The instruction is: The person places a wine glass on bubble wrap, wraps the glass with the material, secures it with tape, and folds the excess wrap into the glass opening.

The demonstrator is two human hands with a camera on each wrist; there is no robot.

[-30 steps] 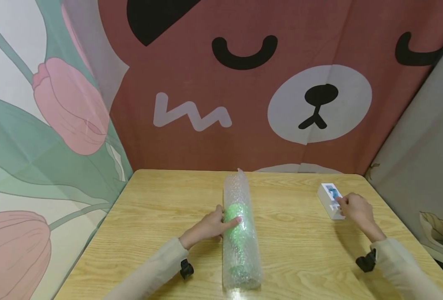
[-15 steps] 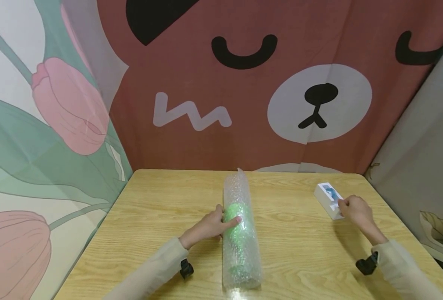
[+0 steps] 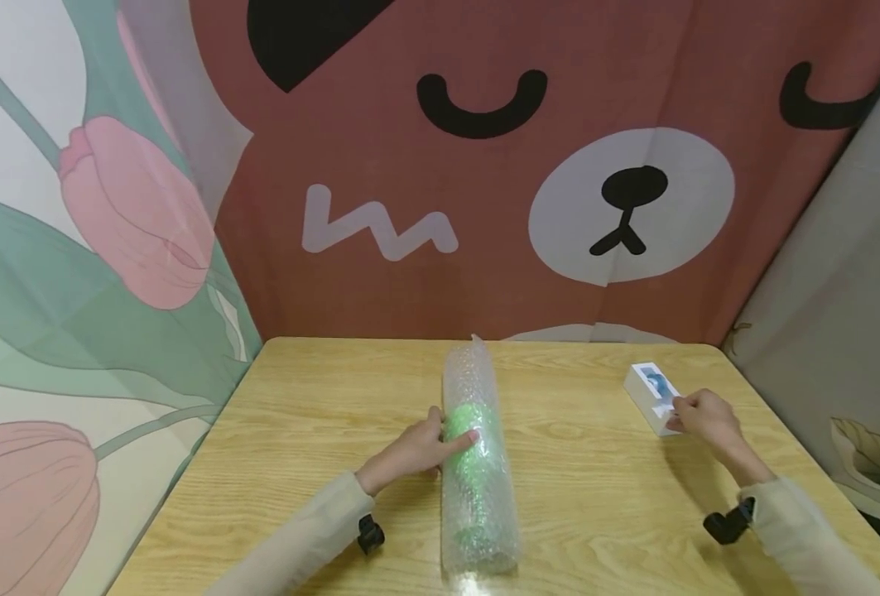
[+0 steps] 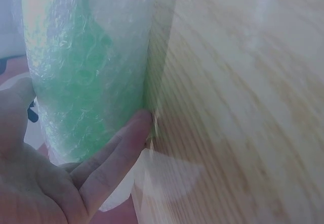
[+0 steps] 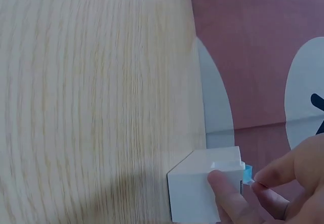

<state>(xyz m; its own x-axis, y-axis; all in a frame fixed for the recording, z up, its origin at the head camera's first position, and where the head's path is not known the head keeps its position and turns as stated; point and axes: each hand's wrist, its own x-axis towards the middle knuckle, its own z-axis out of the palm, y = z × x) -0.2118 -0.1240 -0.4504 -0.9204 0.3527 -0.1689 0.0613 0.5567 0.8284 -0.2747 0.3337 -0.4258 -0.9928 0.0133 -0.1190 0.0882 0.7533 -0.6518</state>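
Note:
A long roll of bubble wrap [image 3: 477, 513] lies on the table, with something green inside showing through it. My left hand [image 3: 417, 447] holds the roll from the left, thumb over its top; in the left wrist view the fingers [image 4: 116, 158] reach low along its side to the tabletop. At the right stands a small white tape dispenser [image 3: 644, 397], its open top showing a blue part. My right hand [image 3: 710, 420] is at its near end. In the right wrist view fingertips pinch a clear strip of tape [image 5: 249, 180] at the edge, and another finger touches the dispenser's white face.
The wooden table [image 3: 335, 381] has its back edge against a brown bear-print cloth [image 3: 380, 290]. A flower-print cloth [image 3: 141, 348] hangs at the left and a pale one [image 3: 842, 331] at the right. Each wrist wears a black camera.
Over the second, the tape dispenser has shifted and turned slightly left, its far end most. The right hand has stayed by its near end. The left hand and the roll have not moved.

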